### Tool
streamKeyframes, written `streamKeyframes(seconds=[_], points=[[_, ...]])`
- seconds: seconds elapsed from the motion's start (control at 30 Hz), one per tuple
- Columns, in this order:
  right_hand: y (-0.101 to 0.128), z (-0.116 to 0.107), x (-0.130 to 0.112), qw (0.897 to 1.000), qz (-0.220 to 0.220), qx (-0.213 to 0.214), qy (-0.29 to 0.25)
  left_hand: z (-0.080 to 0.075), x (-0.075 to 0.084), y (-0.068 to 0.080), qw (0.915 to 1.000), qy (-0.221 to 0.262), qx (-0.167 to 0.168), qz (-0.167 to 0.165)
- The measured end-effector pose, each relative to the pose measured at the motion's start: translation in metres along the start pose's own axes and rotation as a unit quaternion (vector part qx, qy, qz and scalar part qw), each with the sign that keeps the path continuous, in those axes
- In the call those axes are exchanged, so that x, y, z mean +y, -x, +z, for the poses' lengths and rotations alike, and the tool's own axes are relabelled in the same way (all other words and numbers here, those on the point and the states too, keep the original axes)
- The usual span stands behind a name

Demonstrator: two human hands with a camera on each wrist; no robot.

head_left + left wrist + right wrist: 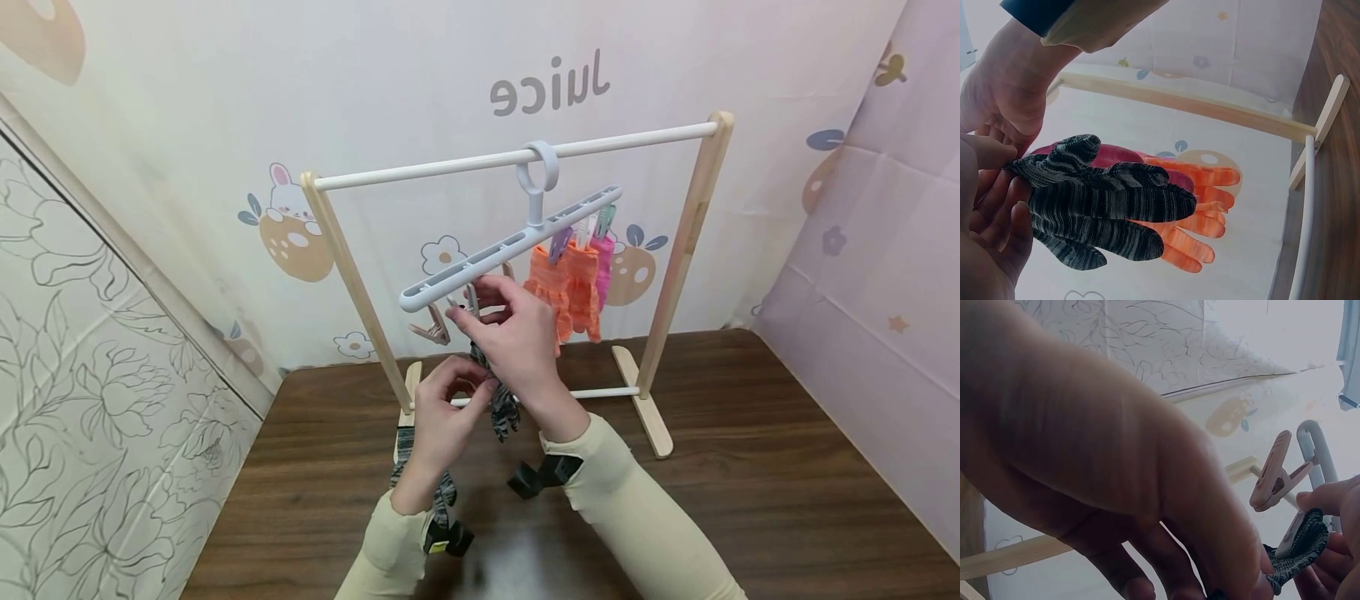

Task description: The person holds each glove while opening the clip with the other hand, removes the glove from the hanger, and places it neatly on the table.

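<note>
A black-and-grey striped knit glove hangs fingers down below the grey hanger. My left hand pinches this glove from below with thumb and fingers. Higher up, close under the hanger bar, my right hand pinches a pale clip by the glove's cuff, and the cuff wraps around the clip's end. Just left of it dangles a pinkish-beige clip with nothing in it. Another striped glove lies on the table, partly hidden by my left forearm.
The hanger hooks over the white rod of a wooden rack and tilts down to the left. Orange gloves and a magenta glove hang from clips on its right half. The rack's right foot stands on the brown table.
</note>
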State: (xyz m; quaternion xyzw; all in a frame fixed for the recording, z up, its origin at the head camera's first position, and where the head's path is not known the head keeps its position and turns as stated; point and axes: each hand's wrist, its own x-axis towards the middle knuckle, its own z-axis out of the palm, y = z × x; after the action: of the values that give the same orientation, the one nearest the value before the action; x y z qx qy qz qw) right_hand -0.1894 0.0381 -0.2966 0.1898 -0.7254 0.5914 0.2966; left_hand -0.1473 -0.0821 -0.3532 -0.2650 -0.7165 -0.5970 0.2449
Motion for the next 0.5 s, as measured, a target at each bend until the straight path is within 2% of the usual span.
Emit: streamKeyframes(seconds=[0.23, 0.5], points=[[0.002, 0.001, 0.000, 1.000, -0.015, 0.017, 0.009, 0.000, -0.032, 0.005, 0.9999, -0.004, 0.004, -0.008], [0.002, 0.001, 0.001, 1.000, -0.008, 0.020, -0.008, -0.002, -0.040, 0.008, 1.0000, 0.000, 0.002, -0.007]])
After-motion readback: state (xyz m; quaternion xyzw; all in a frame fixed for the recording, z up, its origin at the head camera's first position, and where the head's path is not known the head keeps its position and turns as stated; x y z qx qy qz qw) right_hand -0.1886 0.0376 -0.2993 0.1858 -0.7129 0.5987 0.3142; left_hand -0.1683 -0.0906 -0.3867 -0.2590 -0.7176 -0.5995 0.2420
